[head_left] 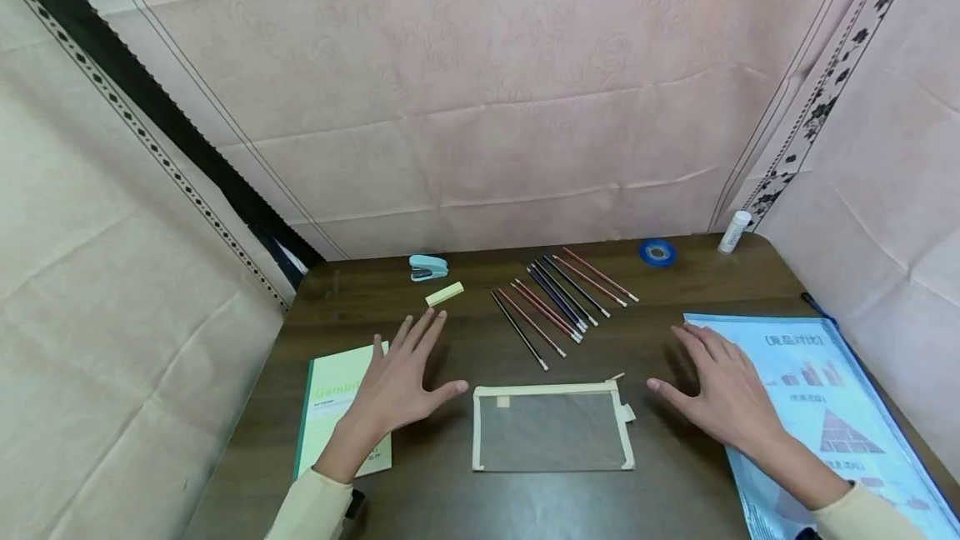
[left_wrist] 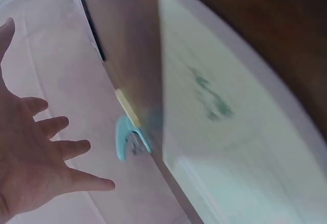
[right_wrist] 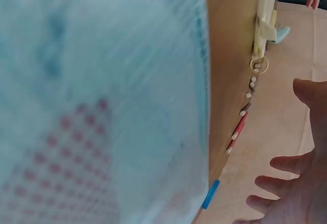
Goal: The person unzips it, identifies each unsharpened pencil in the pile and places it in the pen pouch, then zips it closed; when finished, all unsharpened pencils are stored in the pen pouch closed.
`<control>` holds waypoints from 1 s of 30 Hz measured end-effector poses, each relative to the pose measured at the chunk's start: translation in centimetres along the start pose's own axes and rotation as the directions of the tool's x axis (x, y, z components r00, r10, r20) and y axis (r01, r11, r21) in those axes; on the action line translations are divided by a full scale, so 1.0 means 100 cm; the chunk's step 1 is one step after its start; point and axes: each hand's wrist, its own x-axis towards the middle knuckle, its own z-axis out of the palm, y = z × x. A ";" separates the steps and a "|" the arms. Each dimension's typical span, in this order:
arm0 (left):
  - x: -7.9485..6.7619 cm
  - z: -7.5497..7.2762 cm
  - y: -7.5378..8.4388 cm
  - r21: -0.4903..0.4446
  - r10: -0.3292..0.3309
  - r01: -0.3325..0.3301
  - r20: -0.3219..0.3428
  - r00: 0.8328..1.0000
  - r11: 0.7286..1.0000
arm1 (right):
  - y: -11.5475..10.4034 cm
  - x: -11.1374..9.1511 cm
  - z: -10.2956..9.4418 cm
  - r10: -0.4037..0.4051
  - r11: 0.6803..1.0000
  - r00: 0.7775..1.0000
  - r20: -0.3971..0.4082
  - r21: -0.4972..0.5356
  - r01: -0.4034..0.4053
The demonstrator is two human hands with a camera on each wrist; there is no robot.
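My left hand (head_left: 401, 386) is held with spread fingers over the right edge of a pale green notebook (head_left: 337, 382), holding nothing. On the other side, my right hand (head_left: 723, 390) hovers with its fingers extended by the left edge of a blue folder (head_left: 817, 390) with printed charts. Between the hands lies a flat mesh zip pouch (head_left: 555, 432) with cream edging. Behind the pouch several pencils (head_left: 555, 294), dark and reddish, are spread side by side. In the left wrist view the palm (left_wrist: 30, 152) faces the camera, with nothing in it; the right wrist view shows the other palm (right_wrist: 306, 183) equally bare.
A light blue stapler (head_left: 428, 267) and a pale yellow eraser-like block (head_left: 445, 294) are at the back left. Farther right stand a roll of blue tape (head_left: 657, 253) and a white glue stick (head_left: 735, 232). Cloth curtains (head_left: 480, 107) enclose the brown table (head_left: 435, 498).
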 end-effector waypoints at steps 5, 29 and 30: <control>0.011 -0.005 0.021 -0.057 0.083 -0.081 0.017 0.996 0.995 | -0.012 0.000 0.000 0.022 0.995 0.995 0.093 0.090 -0.030; 0.084 0.012 0.150 -0.445 0.507 -0.401 0.147 0.849 0.801 | -0.038 0.011 0.014 0.131 0.730 0.814 0.565 0.501 -0.465; 0.088 0.015 0.156 -0.451 0.518 -0.405 0.158 0.841 0.795 | -0.038 0.011 0.014 0.139 0.734 0.812 0.566 0.492 -0.469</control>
